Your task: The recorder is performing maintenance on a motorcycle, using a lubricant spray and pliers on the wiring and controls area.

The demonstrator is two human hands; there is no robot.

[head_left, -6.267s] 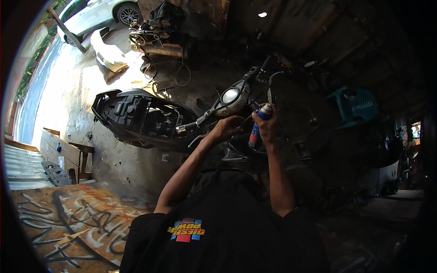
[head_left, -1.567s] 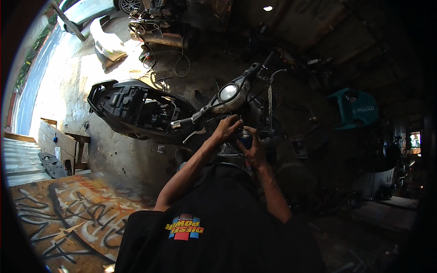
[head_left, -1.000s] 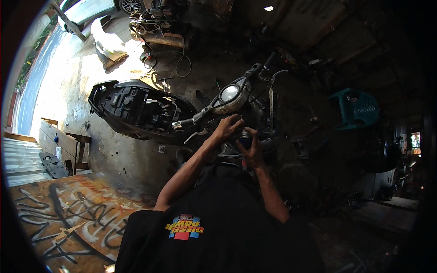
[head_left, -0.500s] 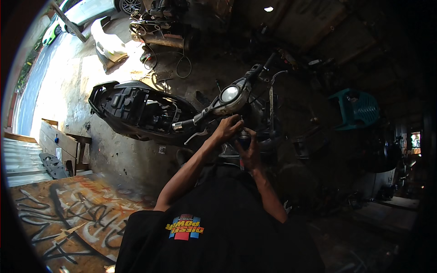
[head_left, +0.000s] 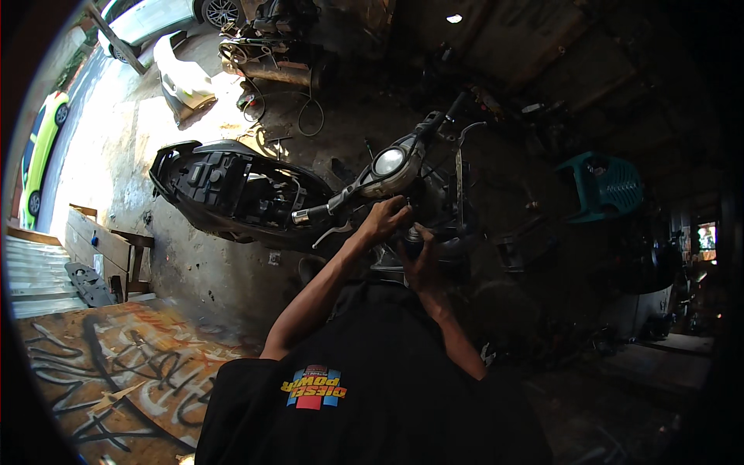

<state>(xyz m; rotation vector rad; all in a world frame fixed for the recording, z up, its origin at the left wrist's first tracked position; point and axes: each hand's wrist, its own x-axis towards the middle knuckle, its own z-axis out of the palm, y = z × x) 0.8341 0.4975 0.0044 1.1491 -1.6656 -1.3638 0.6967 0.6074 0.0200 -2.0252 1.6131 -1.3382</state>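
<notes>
I'm gripping a can [head_left: 415, 237] in my right hand [head_left: 423, 262] | left hand [head_left: 385, 220] sitting curled, just far-left, cannot tell on what | scooter [head_left: 267, 194] running left-to-right beyond, left hand lying nearer its handlebar [head_left: 353, 191]

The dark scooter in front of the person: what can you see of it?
The dark, plastic-looking scooter appears upright on the stained grey floor, tail to the left. Its rear top is open, baring inner parts. Its grey handlebar carries a round pale dial, grips and levers. The bare left hand is close by; contact is unclear.
</notes>
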